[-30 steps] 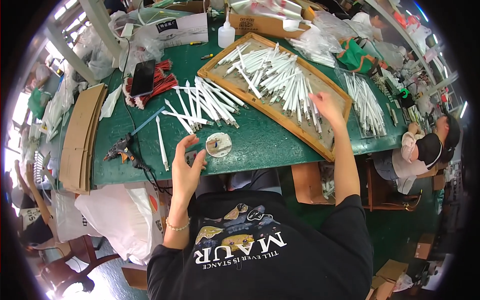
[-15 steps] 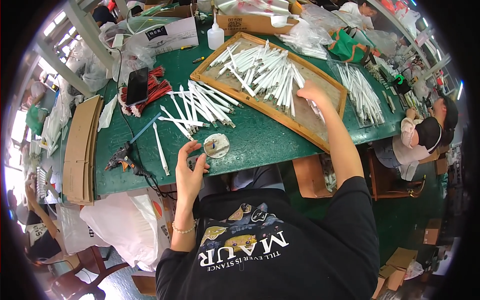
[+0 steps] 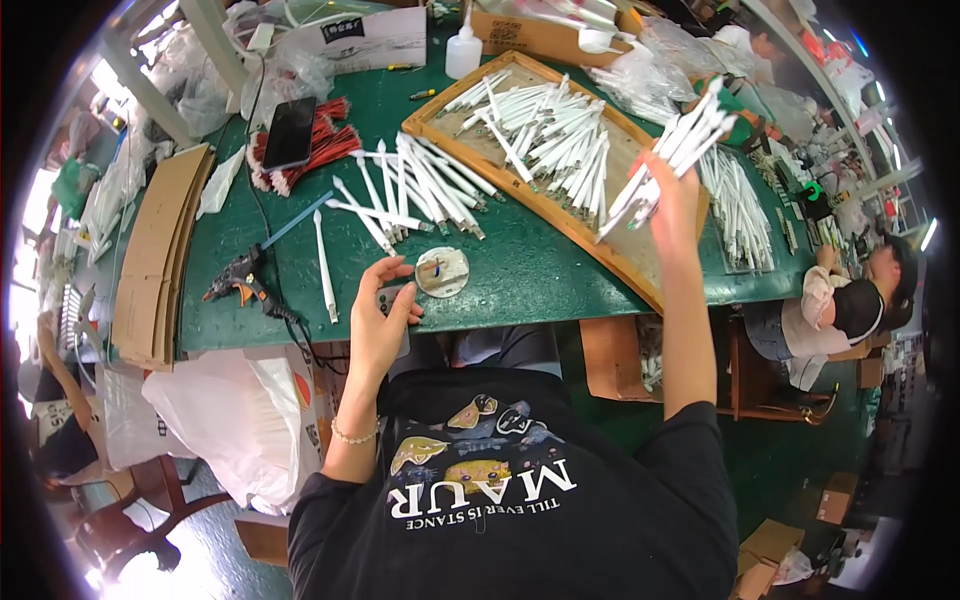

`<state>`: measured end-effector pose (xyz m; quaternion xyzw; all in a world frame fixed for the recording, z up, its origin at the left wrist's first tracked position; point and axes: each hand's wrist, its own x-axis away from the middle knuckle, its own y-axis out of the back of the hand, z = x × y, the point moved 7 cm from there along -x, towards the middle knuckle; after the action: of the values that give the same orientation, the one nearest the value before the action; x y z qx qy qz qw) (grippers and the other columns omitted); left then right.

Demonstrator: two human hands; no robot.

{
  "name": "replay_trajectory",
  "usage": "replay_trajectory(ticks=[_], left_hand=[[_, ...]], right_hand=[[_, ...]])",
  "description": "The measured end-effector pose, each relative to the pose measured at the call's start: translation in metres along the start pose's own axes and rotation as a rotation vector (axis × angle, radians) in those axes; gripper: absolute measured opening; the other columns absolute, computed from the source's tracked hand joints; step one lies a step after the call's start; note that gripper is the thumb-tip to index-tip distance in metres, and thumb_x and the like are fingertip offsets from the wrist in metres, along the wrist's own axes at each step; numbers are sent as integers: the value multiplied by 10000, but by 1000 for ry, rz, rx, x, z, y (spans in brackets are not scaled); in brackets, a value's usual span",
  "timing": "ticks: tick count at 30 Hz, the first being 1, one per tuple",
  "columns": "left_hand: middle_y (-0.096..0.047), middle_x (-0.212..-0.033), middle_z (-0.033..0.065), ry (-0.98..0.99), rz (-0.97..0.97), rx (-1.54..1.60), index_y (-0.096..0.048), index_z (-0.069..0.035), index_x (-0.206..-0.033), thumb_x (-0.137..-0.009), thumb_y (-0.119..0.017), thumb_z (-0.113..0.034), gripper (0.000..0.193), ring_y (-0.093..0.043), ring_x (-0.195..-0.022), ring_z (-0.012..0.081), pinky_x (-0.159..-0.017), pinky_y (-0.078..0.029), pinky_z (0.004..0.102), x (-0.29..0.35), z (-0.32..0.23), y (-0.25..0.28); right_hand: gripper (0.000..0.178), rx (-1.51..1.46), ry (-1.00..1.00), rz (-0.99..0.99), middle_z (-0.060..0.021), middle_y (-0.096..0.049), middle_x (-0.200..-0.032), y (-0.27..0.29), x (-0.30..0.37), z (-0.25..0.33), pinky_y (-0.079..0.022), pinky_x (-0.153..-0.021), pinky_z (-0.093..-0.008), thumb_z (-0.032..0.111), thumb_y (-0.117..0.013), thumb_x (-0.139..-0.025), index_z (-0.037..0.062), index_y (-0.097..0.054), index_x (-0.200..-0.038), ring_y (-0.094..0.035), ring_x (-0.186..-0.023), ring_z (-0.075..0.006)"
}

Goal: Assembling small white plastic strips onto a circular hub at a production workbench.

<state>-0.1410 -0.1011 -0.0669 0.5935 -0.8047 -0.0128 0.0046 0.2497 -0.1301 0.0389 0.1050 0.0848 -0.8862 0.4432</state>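
Observation:
My right hand (image 3: 675, 205) is closed around a bundle of slim white pen-like sticks (image 3: 690, 130), lifted above the right end of a wooden-framed tray (image 3: 560, 215). A heap of similar white sticks (image 3: 560, 135) lies in that tray. At the table's front edge, my left hand (image 3: 378, 315) has its fingers curved and apart. A small grey piece with dark spots (image 3: 388, 297) shows between its thumb and fingers; whether they touch it I cannot tell. Beside those fingertips sits a round whitish disc (image 3: 442, 272) with a small mark. Another pile of sticks (image 3: 425, 185) lies left of the tray.
A glue gun (image 3: 240, 278) with its cable and a single stick (image 3: 324, 265) lie at left. Behind are a phone (image 3: 290, 132) on red wires (image 3: 335, 145) and a white squeeze bottle (image 3: 463, 52). More sticks (image 3: 738, 215) lie in plastic at right, near a co-worker (image 3: 850, 305).
My right hand has risen out of the tray's heap with a bundle of white sticks. My left hand stays by the disc. The whole view has shifted slightly.

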Motion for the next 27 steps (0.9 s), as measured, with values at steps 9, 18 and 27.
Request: replay_trajectory(ticks=[9,18,27], left_hand=[[-589,-1153,117,9,24,15,-481,1,-1269,-913,-562,-20,366,-594,-690,107,-609,-500,231,-1,-4,-5],[-624,-1101,121,-437,-34,-523,-531,-15,-1205,-854,-637,-44,368,-627,-714,218,-664,-503,312,-6,-42,-15],[-613,-1035,120,-437,182,-726,-541,-47,-1088,-815,-622,-34,285,-623,-871,347,-728,-496,430,-13,-41,-39]], right_hand=[[246,-229,17,73,-49,-605,-929,-67,82,-60,-477,-730,-256,2,-660,-855,10,-558,-1079,-584,-818,-119],[176,-94,-87,159,1,-592,-819,-69,81,-55,-439,-601,-220,37,-696,-849,30,-580,-982,-548,-693,-57],[180,-92,179,267,11,-562,-828,-68,78,-60,-419,-619,-217,10,-688,-845,20,-562,-974,-510,-709,-51]])
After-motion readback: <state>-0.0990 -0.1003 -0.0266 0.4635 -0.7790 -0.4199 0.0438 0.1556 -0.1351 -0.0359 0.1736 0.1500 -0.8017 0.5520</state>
